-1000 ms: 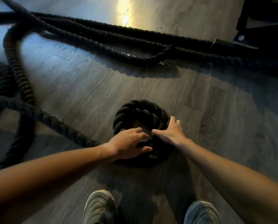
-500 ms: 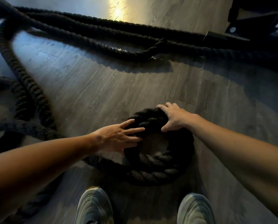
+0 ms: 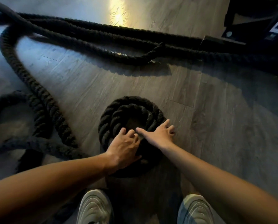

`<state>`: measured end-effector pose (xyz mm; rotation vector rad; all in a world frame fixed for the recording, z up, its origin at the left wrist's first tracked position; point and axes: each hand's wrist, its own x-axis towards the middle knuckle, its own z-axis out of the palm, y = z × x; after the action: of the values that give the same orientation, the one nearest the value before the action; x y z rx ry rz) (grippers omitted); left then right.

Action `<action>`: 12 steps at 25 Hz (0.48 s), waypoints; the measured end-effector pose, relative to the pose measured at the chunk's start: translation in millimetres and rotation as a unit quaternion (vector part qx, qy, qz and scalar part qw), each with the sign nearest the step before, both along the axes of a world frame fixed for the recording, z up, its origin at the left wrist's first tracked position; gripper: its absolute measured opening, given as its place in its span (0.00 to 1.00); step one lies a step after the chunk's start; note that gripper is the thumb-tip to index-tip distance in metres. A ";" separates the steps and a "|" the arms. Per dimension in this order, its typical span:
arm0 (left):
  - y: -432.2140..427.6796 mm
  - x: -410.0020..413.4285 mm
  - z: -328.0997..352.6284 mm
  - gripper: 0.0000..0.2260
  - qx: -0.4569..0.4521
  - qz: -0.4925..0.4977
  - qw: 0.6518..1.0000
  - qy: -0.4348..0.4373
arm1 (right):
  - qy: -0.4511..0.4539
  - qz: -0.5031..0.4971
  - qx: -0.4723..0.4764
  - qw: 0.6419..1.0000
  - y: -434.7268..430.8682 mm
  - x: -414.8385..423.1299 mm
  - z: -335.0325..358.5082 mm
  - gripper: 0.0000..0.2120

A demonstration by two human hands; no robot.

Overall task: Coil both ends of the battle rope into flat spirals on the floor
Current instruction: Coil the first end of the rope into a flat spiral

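Our left hand (image 3: 124, 145) rests on the near-left arc of the spiral (image 3: 131, 120), its grip narrow, fingers curled over the inner turn without closing round it. Our right hand (image 3: 159, 135) lies flat on the near-right arc, its grip wide, fingers spread and pressing down, holding nothing. The spiral sits on the floor (image 3: 215, 126) directly ahead of our shoes (image 3: 94, 207), centred between the two arms.

Risks, in our judgement:
- The turns may spring apart if either palm lifts, since stiff rope resists a tight bend.
- An outer turn may ride up over the inner one, leaving the spiral stacked and not flat. The far side already looks slightly raised, though the dim light leaves this uncertain.
- The feeding length (image 3: 43, 101), running from the near-left of the spiral to the far left, crosses a loose loop (image 3: 9, 120). A pull here may snag or drag that loop.
- The centre is open and may collapse or widen under uneven pressure.

Count:
- Hands: two.
- Shoes: two.
- Spirals begun: one, of about two visible turns.
- Frayed rope end (image 3: 157, 47) lying uncoiled at the far side: one.
- Long rope runs (image 3: 86, 33) across the far floor: several, overlapping, and the exact number cannot be told.
- Dark equipment base (image 3: 256, 21), far right: one.
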<state>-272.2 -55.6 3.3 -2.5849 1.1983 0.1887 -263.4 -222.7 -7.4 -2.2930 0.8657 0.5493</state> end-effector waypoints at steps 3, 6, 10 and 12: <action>-6.5 -12.4 -2.0 0.31 -0.035 0.053 0.997 0.043 | -0.037 0.025 -0.055 0.997 2.2 -0.3 -5.8 0.64; -6.8 3.5 5.6 0.27 -0.066 0.025 0.994 0.080 | -0.064 0.041 -0.057 0.996 -5.3 1.5 -8.3 0.63; -3.0 25.9 11.2 0.22 -0.126 -0.022 0.979 0.156 | -0.085 0.058 -0.043 0.994 -18.8 13.0 -3.9 0.62; 6.8 33.4 11.6 0.23 -0.174 -0.053 0.970 0.163 | -0.088 0.080 -0.038 0.992 -31.7 18.1 -1.9 0.61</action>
<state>-238.8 -48.8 15.0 -2.8546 1.6091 0.4313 -245.3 -254.4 -9.3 -2.4530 0.6312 0.3793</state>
